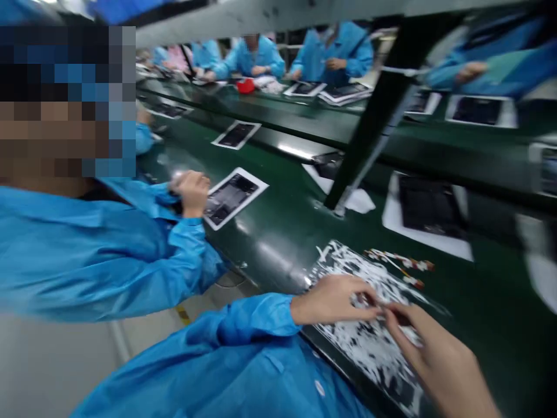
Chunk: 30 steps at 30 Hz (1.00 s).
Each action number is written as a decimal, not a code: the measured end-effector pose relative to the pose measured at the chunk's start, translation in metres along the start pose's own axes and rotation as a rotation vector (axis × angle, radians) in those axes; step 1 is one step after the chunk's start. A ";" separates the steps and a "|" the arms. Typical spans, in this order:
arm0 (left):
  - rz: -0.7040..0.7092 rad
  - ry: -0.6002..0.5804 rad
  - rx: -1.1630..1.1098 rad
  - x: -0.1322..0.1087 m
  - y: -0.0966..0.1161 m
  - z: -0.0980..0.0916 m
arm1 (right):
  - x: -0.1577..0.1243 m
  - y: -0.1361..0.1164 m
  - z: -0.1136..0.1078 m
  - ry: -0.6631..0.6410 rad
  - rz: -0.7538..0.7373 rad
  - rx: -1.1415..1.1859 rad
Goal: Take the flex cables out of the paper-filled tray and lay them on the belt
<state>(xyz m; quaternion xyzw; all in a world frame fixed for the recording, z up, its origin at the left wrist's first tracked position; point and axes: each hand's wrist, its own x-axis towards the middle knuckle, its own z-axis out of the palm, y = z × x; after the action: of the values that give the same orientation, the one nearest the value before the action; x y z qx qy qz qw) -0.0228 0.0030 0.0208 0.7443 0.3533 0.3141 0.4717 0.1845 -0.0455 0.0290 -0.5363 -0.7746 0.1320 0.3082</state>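
My left hand point(335, 299) lies on a dark flat panel point(369, 342) covered with white strips, at the near edge of the green belt. Its fingertips pinch something small at the panel's middle. My right hand point(435, 354) comes in from the lower right and meets the left fingertips at the same spot. What sits between the fingers is too blurred to name. Several small red and white parts point(402, 264) lie on the belt just beyond the panel.
A co-worker in a blue coat sits close on my left, a hand point(191, 188) on another panel on a white sheet point(230, 197). A black post point(369, 122) slants down onto the green belt point(278, 232). More panels and seated people line the far side.
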 end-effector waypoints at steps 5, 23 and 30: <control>-0.121 0.016 -0.027 0.002 -0.002 -0.001 | 0.010 -0.015 -0.005 -0.144 0.001 -0.040; -0.548 -0.079 -0.843 0.018 -0.022 0.014 | 0.011 -0.023 0.027 0.198 -0.272 -0.770; -0.496 0.118 -0.832 0.019 -0.028 0.020 | 0.004 -0.019 0.035 0.167 -0.238 -0.563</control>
<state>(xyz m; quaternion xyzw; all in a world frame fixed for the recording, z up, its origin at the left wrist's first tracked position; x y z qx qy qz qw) -0.0028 0.0180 -0.0099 0.3668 0.3906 0.3482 0.7692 0.1478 -0.0449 0.0134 -0.5152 -0.8100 -0.1690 0.2235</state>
